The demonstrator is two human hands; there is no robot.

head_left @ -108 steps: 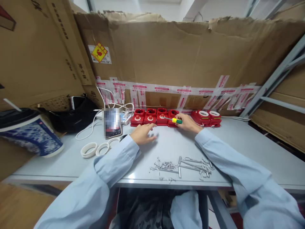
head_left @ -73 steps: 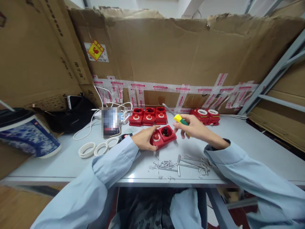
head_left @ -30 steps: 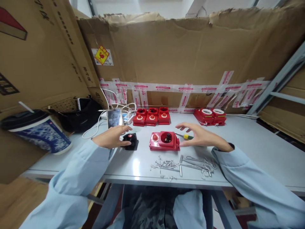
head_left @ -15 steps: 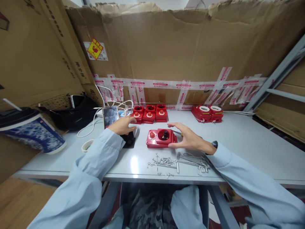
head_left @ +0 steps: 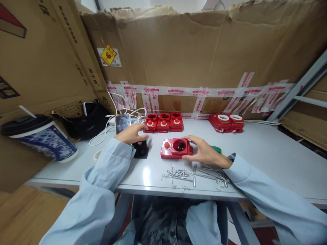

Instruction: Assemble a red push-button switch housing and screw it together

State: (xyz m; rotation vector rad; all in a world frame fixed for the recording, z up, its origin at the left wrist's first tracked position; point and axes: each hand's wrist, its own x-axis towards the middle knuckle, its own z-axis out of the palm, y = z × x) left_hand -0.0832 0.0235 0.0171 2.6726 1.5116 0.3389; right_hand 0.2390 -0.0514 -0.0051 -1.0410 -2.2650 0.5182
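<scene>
A red box with a round red button and an open round hole lies in the middle of the grey table. My right hand grips its right end, thumb on the far edge and fingers on the near edge. A screwdriver's green handle shows just behind that hand. My left hand hovers with fingers stretched out above a small black unit with a red button, beside an upright phone. Nothing shows in that hand.
Three red boxes stand in a row by the cardboard wall, two more with white rings to the right. Several loose screws lie near the front edge. A blue-and-white cup, a black bag, white cables and a white ring sit at left.
One red box came out of the back row to the table's middle. My right hand laid the screwdriver down and closed on the box. My left hand moved left over the black unit.
</scene>
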